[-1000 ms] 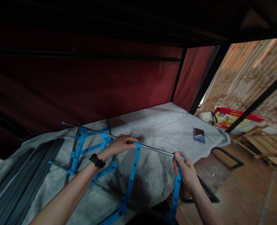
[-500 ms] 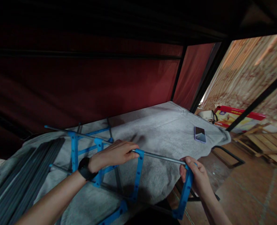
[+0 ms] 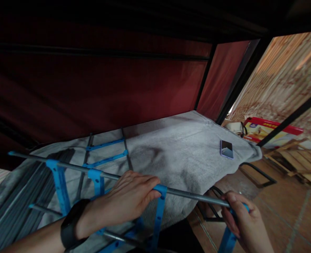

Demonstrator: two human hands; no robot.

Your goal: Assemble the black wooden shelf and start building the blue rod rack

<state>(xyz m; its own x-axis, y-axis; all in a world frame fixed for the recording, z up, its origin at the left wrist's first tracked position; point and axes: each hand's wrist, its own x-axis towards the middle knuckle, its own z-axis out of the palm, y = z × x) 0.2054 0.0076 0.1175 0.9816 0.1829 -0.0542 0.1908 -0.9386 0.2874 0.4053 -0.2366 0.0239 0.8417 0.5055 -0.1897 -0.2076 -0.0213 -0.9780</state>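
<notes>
A frame of grey metal tubes point(image 3: 194, 195) with blue plastic crosspieces is held up in front of me, above the blanket. My left hand point(image 3: 134, 193) is closed over its upper tube, with fingertips at a blue crosspiece point(image 3: 159, 218). At the tube's right end, my right hand point(image 3: 243, 214) grips another blue crosspiece point(image 3: 227, 240), its thumb against the tube. The frame's lower right part is out of view. Behind it, a second ladder-like frame point(image 3: 106, 162) of the same kind lies on the grey blanket point(image 3: 166, 147).
A bundle of grey tubes point(image 3: 36, 189) lies at the left. A phone point(image 3: 226, 149) rests on the blanket's right side. Beyond are black frame posts point(image 3: 243, 77), a red and yellow box point(image 3: 271, 131) and folded wooden slats point(image 3: 297, 161) on the tiled floor.
The held frame has come closer to me and off the second frame behind it. Both hands have moved down with it, keeping their grip, the right hand also going rightward.
</notes>
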